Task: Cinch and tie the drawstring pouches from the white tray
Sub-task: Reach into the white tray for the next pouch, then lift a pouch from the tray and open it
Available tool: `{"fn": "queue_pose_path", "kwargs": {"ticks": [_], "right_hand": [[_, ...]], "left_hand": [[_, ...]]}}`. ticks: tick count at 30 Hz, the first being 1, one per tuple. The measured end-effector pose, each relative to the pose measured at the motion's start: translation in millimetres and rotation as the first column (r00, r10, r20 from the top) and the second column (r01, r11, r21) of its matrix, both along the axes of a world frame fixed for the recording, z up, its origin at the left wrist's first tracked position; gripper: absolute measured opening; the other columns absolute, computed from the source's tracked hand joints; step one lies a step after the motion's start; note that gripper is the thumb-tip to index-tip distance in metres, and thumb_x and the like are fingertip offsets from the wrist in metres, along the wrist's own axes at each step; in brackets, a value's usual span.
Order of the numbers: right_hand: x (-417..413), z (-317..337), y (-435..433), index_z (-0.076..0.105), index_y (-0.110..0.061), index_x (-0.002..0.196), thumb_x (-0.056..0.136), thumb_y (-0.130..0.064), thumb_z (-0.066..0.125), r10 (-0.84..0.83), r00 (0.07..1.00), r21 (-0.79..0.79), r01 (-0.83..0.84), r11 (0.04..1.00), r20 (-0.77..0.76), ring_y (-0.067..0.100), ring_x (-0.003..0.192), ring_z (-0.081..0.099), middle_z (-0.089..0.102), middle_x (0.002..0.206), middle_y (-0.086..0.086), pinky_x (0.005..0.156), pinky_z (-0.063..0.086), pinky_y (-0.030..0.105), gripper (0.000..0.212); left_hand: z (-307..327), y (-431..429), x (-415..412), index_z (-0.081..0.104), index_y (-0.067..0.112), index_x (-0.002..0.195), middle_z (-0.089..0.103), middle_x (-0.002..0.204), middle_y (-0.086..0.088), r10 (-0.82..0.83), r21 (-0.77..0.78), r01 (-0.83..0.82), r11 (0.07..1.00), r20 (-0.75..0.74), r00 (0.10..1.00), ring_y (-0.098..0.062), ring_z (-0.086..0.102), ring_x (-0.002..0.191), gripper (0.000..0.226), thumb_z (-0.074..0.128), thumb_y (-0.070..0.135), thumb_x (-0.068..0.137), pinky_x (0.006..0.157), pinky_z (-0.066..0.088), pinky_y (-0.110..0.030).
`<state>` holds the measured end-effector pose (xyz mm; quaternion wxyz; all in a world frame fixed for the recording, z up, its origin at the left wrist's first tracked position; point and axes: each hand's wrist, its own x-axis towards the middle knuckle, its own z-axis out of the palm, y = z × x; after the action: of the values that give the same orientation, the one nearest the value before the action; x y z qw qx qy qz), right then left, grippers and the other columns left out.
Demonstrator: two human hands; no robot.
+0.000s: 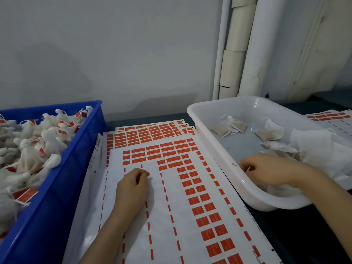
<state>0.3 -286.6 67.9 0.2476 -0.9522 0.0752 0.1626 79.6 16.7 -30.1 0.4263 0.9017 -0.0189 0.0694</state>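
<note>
My right hand [266, 172] is inside the white tray [219, 103], low in its near left corner, so it is the hand placed for the next pouch. My left hand [131, 187] is well apart from the tray, out on the sticker sheet [171, 216] that covers the surface in the middle of the frame.

The fingers [245, 166] of my right hand are curled in tight, thumb against forefinger. They pinch what looks like a thin white cord [248, 169], a short pale strand slanting up and to the right out of the pinch. Pale fabric [274, 189] shows just below and to the right of that hand, under the wrist. I take it for the pouch this cord belongs to, but my hand hides most of it and I cannot tell which way its long axis runs.

The other filled pouches lie higher in the tray, up and to the right of my fingers: a pair [227, 127] near the far left, one [268, 130] to the right of them, and another [278, 146] lying flat, nearer my hand. A heap of white cloth [320, 149] fills the tray's right side.

My left fingers [142, 175] are curled too, thumb tip meeting forefinger, knuckles resting on the sheet. I cannot tell whether they hold anything. To cinch, I judge this hand must cross rightward over the tray wall to meet the cord.

Tied, tagged pouches [38, 140] are heaped in the blue crate [76, 168] at the left of the frame.
</note>
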Motion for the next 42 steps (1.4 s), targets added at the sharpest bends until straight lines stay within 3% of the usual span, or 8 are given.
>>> {"fn": "queue_pose_path", "kwargs": {"ticks": [4, 7, 11, 15, 18, 27, 36, 42], "right_hand": [[-1.5, 3.4, -0.1, 0.065, -0.026, 0.079, 0.085, -0.033, 0.058, -0.040, 0.995, -0.002, 0.040, 0.999, 0.088, 0.013, 0.076, 0.064, 0.067, 0.078, -0.009, 0.069, 0.050, 0.026, 0.011], [0.2, 3.0, -2.7, 0.064, -0.021, 0.078, 0.085, -0.027, 0.060, -0.073, 0.990, 0.154, 0.053, 0.987, 0.124, 0.020, 0.081, 0.065, 0.069, 0.081, 0.000, 0.080, 0.052, 0.038, 0.010], [2.7, 2.5, -5.1, 0.062, -0.016, 0.083, 0.082, -0.012, 0.063, -0.145, 0.974, 0.326, 0.082, 0.942, 0.174, 0.017, 0.070, 0.060, 0.068, 0.070, 0.000, 0.073, 0.051, 0.037, 0.005], [1.2, 7.1, -2.5, 0.057, -0.036, 0.106, 0.076, -0.015, 0.073, -0.033, 0.999, 0.413, 0.020, 0.910, 0.026, 0.012, 0.083, 0.069, 0.072, 0.092, -0.008, 0.073, 0.054, 0.028, 0.039], [-0.7, 8.8, 0.2, 0.063, -0.037, 0.107, 0.077, -0.022, 0.072, 0.012, 0.999, 0.393, -0.023, 0.919, 0.032, 0.009, 0.086, 0.069, 0.072, 0.095, -0.012, 0.077, 0.054, 0.028, 0.034], [-0.3, 22.7, -10.5, 0.067, -0.016, 0.089, 0.088, -0.015, 0.059, -0.209, 0.920, 0.359, 0.081, 0.930, 0.333, 0.012, 0.077, 0.064, 0.070, 0.086, 0.004, 0.062, 0.046, 0.016, 0.009], [6.8, 90.8, 23.4, 0.066, -0.037, 0.088, 0.067, -0.056, 0.057, -0.182, 0.732, 0.378, -0.111, 0.919, 0.656, 0.007, 0.075, 0.067, 0.071, 0.082, -0.011, 0.082, 0.051, 0.039, 0.029], [27.3, 72.4, 100.0, 0.058, -0.036, 0.095, 0.086, -0.031, 0.056, -0.012, 0.801, 0.416, -0.298, 0.859, 0.598, -0.002, 0.072, 0.066, 0.068, 0.080, -0.020, 0.053, 0.049, 0.009, 0.011]], "left_hand": [[-0.7, 1.1, 0.1, 0.056, 0.028, 0.094, 0.057, 0.094, 0.014, -0.002, 0.003, 0.002, 1.000, -0.001, 1.000, 0.001, 0.051, 0.075, 0.014, 0.045, 0.021, 0.098, 0.075, 0.037, -0.014], [-0.4, 0.6, 0.2, 0.057, 0.028, 0.094, 0.057, 0.094, 0.014, -0.003, 0.000, 0.003, 1.000, 0.000, 1.000, 0.000, 0.051, 0.076, 0.014, 0.045, 0.021, 0.098, 0.074, 0.038, -0.014], [-0.3, 1.1, -0.5, 0.057, 0.027, 0.094, 0.058, 0.094, 0.013, -0.005, -0.016, 0.005, 1.000, -0.006, 1.000, 0.000, 0.052, 0.077, 0.014, 0.045, 0.021, 0.098, 0.074, 0.038, -0.014], [-0.1, 1.3, -0.7, 0.057, 0.027, 0.095, 0.058, 0.095, 0.013, -0.005, -0.018, 0.005, 1.000, -0.008, 1.000, -0.001, 0.053, 0.077, 0.014, 0.045, 0.021, 0.098, 0.070, 0.036, -0.010], [0.7, 0.4, -0.5, 0.057, 0.027, 0.095, 0.058, 0.097, 0.013, 0.005, -0.011, -0.005, 1.000, -0.011, 1.000, -0.004, 0.053, 0.079, 0.015, 0.044, 0.021, 0.098, 0.076, 0.039, -0.014], [2.0, 0.0, -1.3, 0.057, 0.027, 0.096, 0.058, 0.098, 0.012, 0.007, -0.027, -0.007, 1.000, -0.010, 1.000, -0.005, 0.052, 0.082, 0.015, 0.044, 0.021, 0.098, 0.080, 0.039, -0.019], [6.7, -0.7, -2.2, 0.054, 0.029, 0.100, 0.057, 0.104, 0.013, 0.022, -0.116, -0.023, 0.993, -0.009, 1.000, -0.006, 0.054, 0.086, 0.012, 0.043, 0.024, 0.099, 0.084, 0.041, -0.019], [25.9, 3.6, -11.9, 0.052, 0.036, 0.105, 0.057, 0.107, 0.028, -0.007, -0.354, 0.040, 0.934, 0.094, 0.996, 0.002, 0.060, 0.094, 0.031, 0.035, 0.055, 0.088, 0.064, 0.045, -0.003]]}}
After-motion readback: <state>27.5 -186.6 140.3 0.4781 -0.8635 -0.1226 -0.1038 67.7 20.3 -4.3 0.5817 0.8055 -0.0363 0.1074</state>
